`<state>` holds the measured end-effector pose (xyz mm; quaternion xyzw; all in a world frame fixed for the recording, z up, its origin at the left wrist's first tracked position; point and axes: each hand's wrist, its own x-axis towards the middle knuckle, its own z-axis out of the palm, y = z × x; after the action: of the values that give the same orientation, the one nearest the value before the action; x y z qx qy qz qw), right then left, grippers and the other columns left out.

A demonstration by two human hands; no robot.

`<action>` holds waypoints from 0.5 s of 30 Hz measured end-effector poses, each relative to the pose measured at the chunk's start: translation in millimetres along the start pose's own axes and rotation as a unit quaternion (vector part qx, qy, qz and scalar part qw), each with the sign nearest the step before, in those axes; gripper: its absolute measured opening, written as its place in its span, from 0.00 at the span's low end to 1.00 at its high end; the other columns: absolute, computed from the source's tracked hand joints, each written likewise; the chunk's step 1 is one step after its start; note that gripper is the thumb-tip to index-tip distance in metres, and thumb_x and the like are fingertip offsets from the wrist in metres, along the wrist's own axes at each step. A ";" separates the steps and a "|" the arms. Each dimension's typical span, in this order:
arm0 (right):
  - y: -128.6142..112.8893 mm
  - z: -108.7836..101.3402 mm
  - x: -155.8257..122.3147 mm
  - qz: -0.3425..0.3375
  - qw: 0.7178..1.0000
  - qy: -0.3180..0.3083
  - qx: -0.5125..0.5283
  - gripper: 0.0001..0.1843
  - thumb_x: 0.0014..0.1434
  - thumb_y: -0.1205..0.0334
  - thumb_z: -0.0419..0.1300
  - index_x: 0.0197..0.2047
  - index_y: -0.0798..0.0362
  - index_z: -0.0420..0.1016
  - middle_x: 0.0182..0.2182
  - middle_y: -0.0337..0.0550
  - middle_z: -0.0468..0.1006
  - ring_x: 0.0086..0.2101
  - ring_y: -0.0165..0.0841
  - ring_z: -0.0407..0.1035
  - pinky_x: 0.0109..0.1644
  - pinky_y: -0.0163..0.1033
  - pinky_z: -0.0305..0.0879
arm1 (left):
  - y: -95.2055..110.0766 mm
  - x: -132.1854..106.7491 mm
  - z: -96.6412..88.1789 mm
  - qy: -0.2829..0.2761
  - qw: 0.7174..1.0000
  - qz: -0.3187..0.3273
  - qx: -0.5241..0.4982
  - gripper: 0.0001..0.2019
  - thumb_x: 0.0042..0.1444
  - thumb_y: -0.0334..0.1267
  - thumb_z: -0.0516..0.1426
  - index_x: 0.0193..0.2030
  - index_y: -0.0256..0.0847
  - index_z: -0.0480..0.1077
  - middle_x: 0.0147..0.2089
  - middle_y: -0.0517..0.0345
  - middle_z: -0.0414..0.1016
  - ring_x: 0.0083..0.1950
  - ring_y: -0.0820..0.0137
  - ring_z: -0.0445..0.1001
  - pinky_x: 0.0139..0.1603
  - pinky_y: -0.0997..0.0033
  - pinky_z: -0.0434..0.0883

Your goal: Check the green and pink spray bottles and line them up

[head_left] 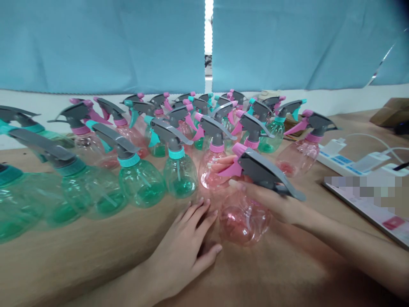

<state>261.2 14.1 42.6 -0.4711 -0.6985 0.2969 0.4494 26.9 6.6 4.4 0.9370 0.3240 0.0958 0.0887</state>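
Observation:
My right hand (271,200) grips a pink spray bottle (244,217) by its neck, under the grey trigger head (266,172) with a pink nozzle. The bottle's clear pink body rests on the wooden table (96,256). My left hand (188,243) lies flat on the table just left of that bottle, fingers spread, holding nothing. Its fingertips come close to a green spray bottle (180,172) and to the bottle I hold.
Several green and pink spray bottles (137,179) with grey triggers stand crowded across the table's back and left. A white power strip (345,162) with cables and a flat paper (367,200) lie at the right. A cardboard box (391,111) sits far right. Blue curtains hang behind.

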 end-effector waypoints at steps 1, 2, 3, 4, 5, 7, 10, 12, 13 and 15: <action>1.4 -0.3 -0.3 -0.002 1.000 0.000 0.004 0.05 0.60 0.57 0.58 0.37 0.47 0.74 0.30 0.38 0.77 0.33 0.37 0.73 0.35 0.42 0.71 | 0.0 0.0 0.3 0.001 1.000 0.000 -0.001 0.24 0.62 0.46 0.55 0.62 0.37 0.63 0.67 0.44 0.58 0.67 0.52 0.56 0.63 0.46 0.59; 2.6 -0.5 -0.5 -0.005 1.000 -0.002 0.008 0.05 0.60 0.58 0.58 0.38 0.47 0.74 0.31 0.38 0.77 0.34 0.37 0.73 0.35 0.43 0.71 | -0.1 -0.1 0.4 0.001 1.000 0.000 -0.001 0.24 0.62 0.46 0.55 0.62 0.37 0.63 0.67 0.44 0.58 0.67 0.52 0.56 0.63 0.46 0.59; 3.5 -0.6 -0.6 -0.007 1.000 -0.006 0.011 0.05 0.60 0.58 0.58 0.39 0.46 0.74 0.31 0.39 0.77 0.34 0.38 0.73 0.36 0.43 0.71 | -0.1 -0.2 0.5 -0.001 1.000 0.000 -0.001 0.24 0.62 0.46 0.55 0.62 0.37 0.63 0.67 0.44 0.58 0.67 0.52 0.56 0.62 0.46 0.59; 4.1 -0.7 -0.6 -0.010 1.000 -0.009 0.013 0.05 0.60 0.58 0.58 0.39 0.46 0.74 0.31 0.39 0.77 0.35 0.38 0.73 0.36 0.43 0.71 | -0.2 -0.4 0.4 -0.002 1.000 -0.001 -0.001 0.24 0.62 0.46 0.54 0.62 0.37 0.63 0.67 0.43 0.58 0.67 0.52 0.56 0.62 0.46 0.59; 4.3 -0.7 -0.5 -0.013 1.000 -0.011 0.013 0.05 0.60 0.59 0.58 0.40 0.46 0.74 0.31 0.39 0.77 0.35 0.38 0.72 0.36 0.44 0.71 | -0.2 -0.6 0.2 -0.003 1.000 -0.001 -0.002 0.24 0.63 0.46 0.54 0.62 0.36 0.63 0.67 0.43 0.58 0.67 0.52 0.56 0.62 0.46 0.60; 3.7 -0.5 -0.1 -0.015 1.000 -0.011 0.010 0.05 0.60 0.59 0.58 0.40 0.45 0.74 0.30 0.38 0.77 0.35 0.38 0.72 0.36 0.44 0.71 | -0.1 -0.9 -0.2 -0.002 1.000 0.000 -0.003 0.24 0.63 0.47 0.54 0.62 0.36 0.63 0.67 0.43 0.58 0.67 0.51 0.56 0.62 0.46 0.60; 1.1 0.4 0.9 -0.014 1.000 -0.011 0.014 0.05 0.60 0.58 0.58 0.39 0.45 0.74 0.29 0.38 0.76 0.34 0.38 0.72 0.35 0.43 0.70 | 0.1 -0.8 -0.9 -0.001 1.000 0.000 -0.001 0.24 0.63 0.47 0.54 0.62 0.36 0.63 0.67 0.43 0.58 0.67 0.51 0.56 0.62 0.45 0.60; -1.0 1.1 1.5 -0.013 0.999 -0.016 0.024 0.05 0.60 0.58 0.58 0.38 0.46 0.74 0.29 0.38 0.76 0.33 0.37 0.72 0.35 0.42 0.70 | 0.4 -0.4 -1.1 -0.009 1.000 -0.002 0.004 0.25 0.63 0.46 0.54 0.62 0.35 0.63 0.68 0.42 0.57 0.67 0.51 0.56 0.62 0.46 0.60; -1.8 1.3 1.6 -0.010 0.999 -0.020 0.029 0.05 0.60 0.58 0.58 0.38 0.46 0.74 0.29 0.38 0.76 0.33 0.37 0.72 0.35 0.42 0.70 | 0.5 -0.2 -1.1 -0.012 1.000 -0.003 0.005 0.25 0.63 0.46 0.54 0.62 0.35 0.63 0.68 0.42 0.57 0.67 0.51 0.55 0.62 0.46 0.60; -2.5 0.7 1.5 0.003 0.999 -0.031 0.038 0.05 0.60 0.58 0.58 0.39 0.46 0.74 0.30 0.38 0.76 0.32 0.36 0.72 0.36 0.42 0.71 | 0.4 0.2 -0.8 -0.015 1.000 -0.004 0.006 0.25 0.63 0.47 0.54 0.62 0.35 0.63 0.68 0.43 0.57 0.67 0.52 0.55 0.62 0.46 0.60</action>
<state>259.3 14.5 44.9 -0.4464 -0.6987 0.3389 0.4447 27.1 6.4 5.3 0.9375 0.3270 0.0795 0.0884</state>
